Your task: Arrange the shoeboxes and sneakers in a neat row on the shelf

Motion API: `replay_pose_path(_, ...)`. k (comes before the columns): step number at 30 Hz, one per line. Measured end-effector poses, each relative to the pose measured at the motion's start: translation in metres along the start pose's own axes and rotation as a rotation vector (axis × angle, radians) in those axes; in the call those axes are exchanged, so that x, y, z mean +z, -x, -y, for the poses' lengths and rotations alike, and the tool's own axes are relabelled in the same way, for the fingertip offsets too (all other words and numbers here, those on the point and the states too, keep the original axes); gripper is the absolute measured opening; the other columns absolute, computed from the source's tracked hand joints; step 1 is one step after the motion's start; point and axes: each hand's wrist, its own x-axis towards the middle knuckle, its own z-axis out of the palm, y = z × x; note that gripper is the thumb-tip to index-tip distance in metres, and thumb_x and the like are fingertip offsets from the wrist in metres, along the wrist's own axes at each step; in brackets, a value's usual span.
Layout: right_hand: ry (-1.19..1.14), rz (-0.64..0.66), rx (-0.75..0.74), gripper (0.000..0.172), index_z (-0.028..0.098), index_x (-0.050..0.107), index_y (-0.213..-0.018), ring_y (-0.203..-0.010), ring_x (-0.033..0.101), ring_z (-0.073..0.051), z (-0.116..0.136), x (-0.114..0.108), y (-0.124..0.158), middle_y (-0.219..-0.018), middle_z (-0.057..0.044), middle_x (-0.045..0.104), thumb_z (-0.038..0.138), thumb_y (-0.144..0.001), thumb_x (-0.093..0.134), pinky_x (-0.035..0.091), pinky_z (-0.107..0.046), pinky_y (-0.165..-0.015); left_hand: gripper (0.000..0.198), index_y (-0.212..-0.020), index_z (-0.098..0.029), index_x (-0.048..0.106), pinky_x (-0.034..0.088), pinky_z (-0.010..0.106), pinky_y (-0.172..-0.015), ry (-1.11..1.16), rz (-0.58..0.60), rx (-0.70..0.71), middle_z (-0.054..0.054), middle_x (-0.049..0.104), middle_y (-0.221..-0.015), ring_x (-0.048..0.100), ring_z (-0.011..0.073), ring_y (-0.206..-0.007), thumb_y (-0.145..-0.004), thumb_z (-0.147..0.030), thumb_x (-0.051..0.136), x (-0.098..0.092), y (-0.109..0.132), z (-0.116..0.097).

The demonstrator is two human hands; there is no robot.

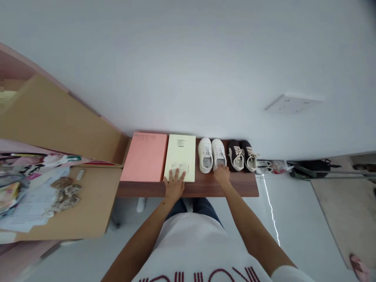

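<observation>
My left hand [174, 185] lies flat with fingers spread on the near edge of a pale yellow box [180, 156] on a brown wooden bench [241, 187]. My right hand [221, 173] touches the heel of the right shoe of a white sneaker pair [212, 154]; its fingers curl at the heel and are partly hidden. A pink box [145, 156] lies left of the yellow one. A dark brown sneaker pair [243, 155] with cream laces stands right of the white pair.
An open cardboard box [73, 196] with flaps out sits at left, holding papers and a patterned cloth [65, 192]. A white wall runs behind the bench with a socket plate [293, 103]. Bags and small items [311, 166] lie on the floor at right, beside a beige mat [349, 211].
</observation>
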Motion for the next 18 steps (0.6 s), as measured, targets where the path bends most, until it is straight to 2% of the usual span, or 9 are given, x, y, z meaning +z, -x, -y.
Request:
replay_pose_path(3,0.104,0.16,-0.062,0.038,0.01,0.055,-0.131,-0.128,0.053,-0.033,-0.017,-0.003,-0.01,-0.127,-0.025,0.062,0.022,-0.095,0.051,0.042,-0.045,-0.101,0.055,-0.142,-0.022,0.057,0.02,0.069,-0.114,0.026,-0.028,-0.006,0.018,0.041,-0.156,0.027,0.0419,-0.148,-0.086,-0.017,0.054,-0.007,-0.007,-0.012)
replay_pose_path(6,0.097,0.189,-0.034,0.036,0.012,0.056,-0.128,-0.125,0.056,-0.033,-0.016,0.004,-0.021,-0.125,-0.024,0.064,0.029,-0.097,0.05,0.044,-0.043,-0.097,0.056,-0.143,-0.016,0.053,0.032,0.055,-0.115,0.154,-0.042,0.075,0.02,0.047,-0.151,0.042,0.0344,-0.141,-0.087,-0.017,0.05,0.0,-0.027,-0.052)
replay_pose_path(8,0.086,0.184,-0.003,0.033,0.013,0.058,-0.124,-0.12,0.06,-0.033,-0.013,0.008,-0.029,-0.122,-0.023,0.066,0.03,-0.098,0.047,0.044,-0.045,-0.096,0.06,-0.147,-0.013,0.047,0.039,0.045,-0.113,0.285,0.048,0.154,0.02,0.048,-0.15,0.047,0.0294,-0.138,-0.088,-0.017,0.049,0.012,-0.049,-0.089)
replay_pose_path(9,0.063,0.18,0.014,0.032,0.014,0.059,-0.122,-0.117,0.062,-0.032,-0.013,0.009,-0.032,-0.119,-0.021,0.068,0.029,-0.098,0.046,0.044,-0.045,-0.096,0.061,-0.148,-0.011,0.045,0.041,0.042,-0.111,0.34,0.115,0.149,0.021,0.047,-0.15,0.048,0.0289,-0.137,-0.087,-0.018,0.05,0.018,-0.062,-0.107)
replay_pose_path(12,-0.201,0.134,0.098,0.029,0.017,0.064,-0.115,-0.113,0.065,-0.031,-0.023,0.006,-0.04,-0.113,-0.019,0.071,0.029,-0.096,0.046,0.044,-0.048,-0.098,0.053,-0.139,-0.008,0.053,0.046,0.039,-0.102,0.444,0.294,-0.027,0.023,0.056,-0.141,0.058,0.03,-0.126,-0.087,-0.019,0.052,0.032,-0.098,-0.144)
replay_pose_path(14,-0.396,0.092,0.122,0.032,0.016,0.065,-0.114,-0.115,0.064,-0.03,-0.039,-0.002,-0.042,-0.115,-0.018,0.071,0.032,-0.094,0.046,0.044,-0.046,-0.101,0.039,-0.121,-0.011,0.066,0.047,0.038,-0.099,0.482,0.313,-0.121,0.02,0.066,-0.126,0.063,0.0298,-0.117,-0.086,-0.019,0.052,0.036,-0.113,-0.149)
replay_pose_path(16,-0.554,0.092,0.078,0.038,0.016,0.063,-0.118,-0.114,0.064,-0.027,-0.06,-0.01,-0.04,-0.119,-0.016,0.071,0.038,-0.095,0.043,0.047,-0.041,-0.099,0.024,-0.098,-0.014,0.071,0.048,0.035,-0.095,0.617,0.227,-0.22,0.016,0.071,-0.11,0.066,0.0284,-0.109,-0.083,-0.02,0.054,0.038,-0.119,-0.143)
replay_pose_path(18,-0.816,0.166,0.015,0.045,0.016,0.062,-0.122,-0.109,0.067,-0.025,-0.082,-0.013,-0.036,-0.119,-0.013,0.072,0.047,-0.093,0.045,0.051,-0.039,-0.094,0.016,-0.081,-0.016,0.068,0.051,0.033,-0.083,0.866,0.121,-0.408,0.012,0.072,-0.092,0.068,0.0259,-0.095,-0.08,-0.024,0.053,0.041,-0.117,-0.133)
